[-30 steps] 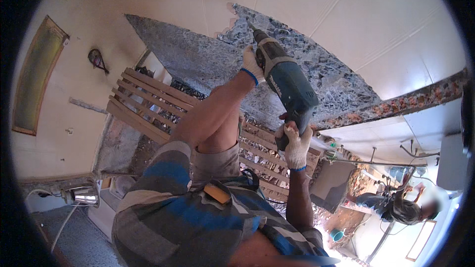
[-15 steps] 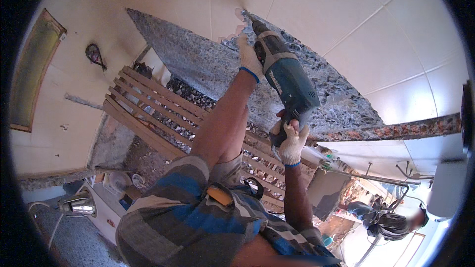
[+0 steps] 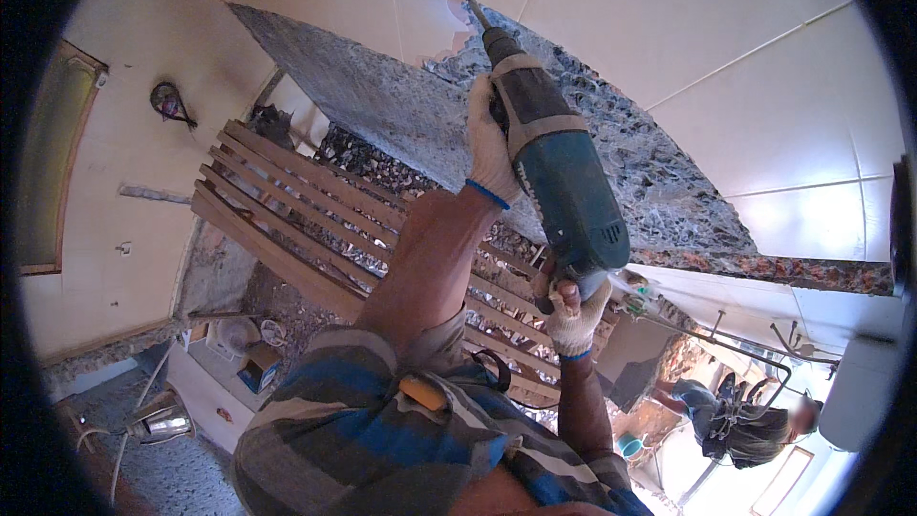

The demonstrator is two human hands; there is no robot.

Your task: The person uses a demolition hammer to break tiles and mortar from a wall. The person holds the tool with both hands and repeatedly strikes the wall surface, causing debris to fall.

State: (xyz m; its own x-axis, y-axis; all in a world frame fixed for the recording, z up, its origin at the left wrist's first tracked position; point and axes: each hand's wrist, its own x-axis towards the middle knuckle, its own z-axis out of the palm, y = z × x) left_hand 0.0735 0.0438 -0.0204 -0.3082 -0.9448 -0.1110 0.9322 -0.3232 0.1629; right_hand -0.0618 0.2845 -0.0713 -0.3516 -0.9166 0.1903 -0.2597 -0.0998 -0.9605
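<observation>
A teal and dark grey rotary hammer drill (image 3: 570, 186) is held up between my hands in white knit gloves with blue cuffs. My left hand (image 3: 492, 143) is closed at the left side of its front part; the side grip is mostly hidden. At the back, my right hand (image 3: 576, 315) wraps the rear handle, its thumb side showing below the drill body. The drill bit (image 3: 477, 13) points up and away, its tip at the upper edge of a chipped, rough grey patch (image 3: 635, 167) in the pale wall panels (image 3: 755, 105).
Wooden slats (image 3: 287, 193) form a platform below me, with rubble (image 3: 368, 158) beyond and under it. A shiny metal lamp (image 3: 160, 422) stands lower left, near a cable. At lower right another person (image 3: 740, 420) is bent over by pipes. A white tank (image 3: 855, 387) hangs at far right.
The drill's rear end and my right hand have moved lower in view, so the drill looks larger and steeper. The bit tip stays at the patch's upper edge. My view has shifted slightly.
</observation>
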